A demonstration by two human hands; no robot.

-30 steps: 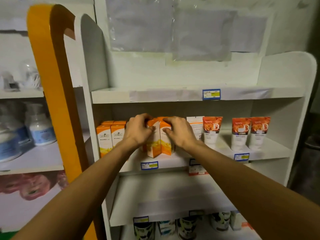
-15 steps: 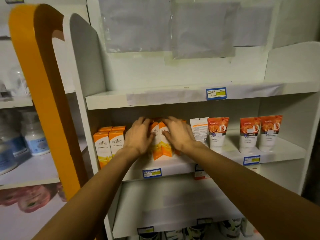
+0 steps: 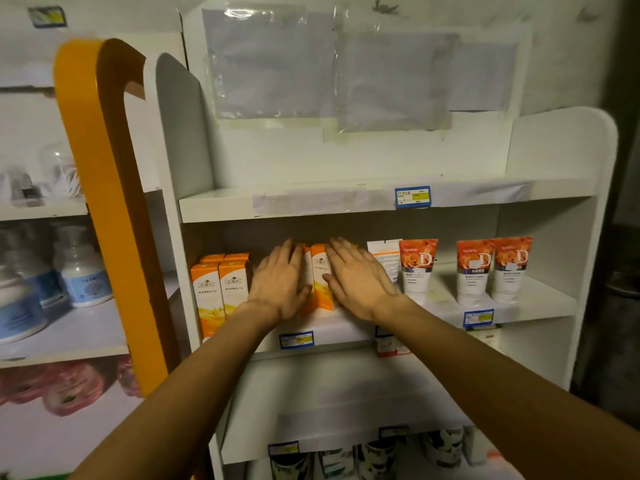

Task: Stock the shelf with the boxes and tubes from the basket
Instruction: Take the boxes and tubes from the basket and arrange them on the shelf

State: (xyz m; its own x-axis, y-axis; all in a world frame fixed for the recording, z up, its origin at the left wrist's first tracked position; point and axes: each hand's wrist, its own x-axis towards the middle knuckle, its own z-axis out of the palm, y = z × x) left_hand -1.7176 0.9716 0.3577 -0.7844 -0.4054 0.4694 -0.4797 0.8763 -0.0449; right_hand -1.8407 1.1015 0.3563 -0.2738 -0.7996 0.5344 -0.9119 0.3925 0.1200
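Fingers (image 3: 291,251) on my left hand (image 3: 280,282) lie straight and flat, spread over the left face of the orange boxes (image 3: 320,282) standing in the middle of the shelf board (image 3: 540,306); the fingers of my right hand (image 3: 360,278) are just as straight, laid against the right side of the same cluster, so the boxes sit upright between my two palms with only a narrow strip of their fronts showing. Neither hand curls round anything; both only press flat. I cannot tell how many boxes stand in that cluster, as my hands cover most of it. Toward the left end of the board, just beside my left wrist, I see a second group of orange boxes (image 3: 221,289) standing upright near the front edge. To the right of my right hand stands a white tube (image 3: 382,254), then an orange-topped tube (image 3: 417,265), and well apart toward the right end a pair of matching tubes (image 3: 493,268). A blue price tag (image 3: 296,339) sits on the front edge below my hands.
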